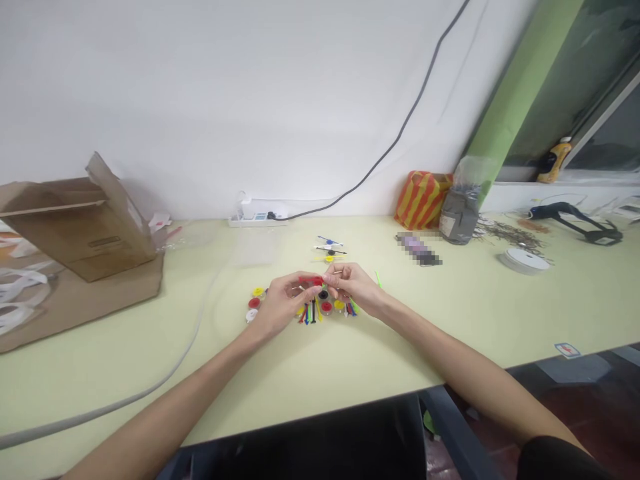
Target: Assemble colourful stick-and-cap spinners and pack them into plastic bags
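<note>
Both my hands meet over a small heap of coloured plastic parts [320,310] on the pale yellow table [450,327]. My left hand [280,308] pinches one end of a small red piece [310,281]. My right hand [353,287] has its fingers closed on the other end, and something thin and metallic shows at its fingertips. Under the hands lie round red, yellow, black and white caps [256,298] and thin coloured sticks. Behind them lie a few assembled pieces [330,248] with blue, black and yellow centres.
An open cardboard box [80,227] stands at the left. A white power strip [257,217] with a black cable sits by the wall. At the right are a striped bag [423,199], a grey bag [460,213], a white tape roll [524,260] and a black tool [575,220].
</note>
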The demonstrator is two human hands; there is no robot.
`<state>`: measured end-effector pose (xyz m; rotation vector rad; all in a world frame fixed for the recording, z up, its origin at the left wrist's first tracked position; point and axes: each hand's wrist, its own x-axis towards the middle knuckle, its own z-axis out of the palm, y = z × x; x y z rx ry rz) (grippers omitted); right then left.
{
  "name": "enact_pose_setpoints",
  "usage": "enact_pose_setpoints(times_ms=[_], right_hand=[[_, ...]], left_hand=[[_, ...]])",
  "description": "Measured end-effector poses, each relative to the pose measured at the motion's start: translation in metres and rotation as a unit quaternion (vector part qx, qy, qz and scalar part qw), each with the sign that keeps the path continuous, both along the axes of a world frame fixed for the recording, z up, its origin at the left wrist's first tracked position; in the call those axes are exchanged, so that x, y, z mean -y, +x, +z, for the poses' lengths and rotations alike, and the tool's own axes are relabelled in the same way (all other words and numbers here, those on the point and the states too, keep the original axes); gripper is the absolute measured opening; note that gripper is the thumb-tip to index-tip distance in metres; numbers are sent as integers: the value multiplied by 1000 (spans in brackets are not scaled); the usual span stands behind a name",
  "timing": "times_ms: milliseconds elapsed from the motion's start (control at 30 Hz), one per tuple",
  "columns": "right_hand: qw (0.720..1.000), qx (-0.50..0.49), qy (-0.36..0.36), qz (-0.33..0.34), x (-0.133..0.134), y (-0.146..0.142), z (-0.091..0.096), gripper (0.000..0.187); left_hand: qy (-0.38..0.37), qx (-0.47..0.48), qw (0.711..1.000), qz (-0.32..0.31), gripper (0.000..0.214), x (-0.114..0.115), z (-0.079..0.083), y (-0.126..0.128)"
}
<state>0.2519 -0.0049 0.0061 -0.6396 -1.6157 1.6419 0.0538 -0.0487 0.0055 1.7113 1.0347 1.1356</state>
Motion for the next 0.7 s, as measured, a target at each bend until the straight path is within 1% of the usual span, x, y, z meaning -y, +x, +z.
enact_pose_setpoints(times_ms=[133, 267, 433, 500, 567, 600, 667, 700], right_hand=[[999, 11, -40, 21, 2, 2, 2, 49], [998, 25, -42, 26, 4, 3, 2, 50], [998, 50, -22, 1, 7, -3, -4, 54], [999, 51, -2, -14, 8, -6, -3, 55], [997, 50, 44, -50, 9, -9, 0, 54], [992, 47, 84, -82, 10, -9, 3, 52], [970, 46, 187, -148, 12, -9, 9, 43], [955, 49, 239, -166, 12, -9, 11, 38]], left_hand=[[1, 2, 1000, -5, 31, 2, 1, 1], [22, -22, 1000, -6, 29, 6, 4, 1], [115, -105, 988, 19, 22, 10, 10, 0], [131, -115, 984, 20, 20, 10, 11, -1], [127, -100, 987, 23, 20, 9, 12, -2], [123, -88, 988, 29, 21, 8, 11, -2], [117, -60, 990, 47, 24, 6, 10, -2], [112, -47, 991, 54, 26, 5, 9, -1]])
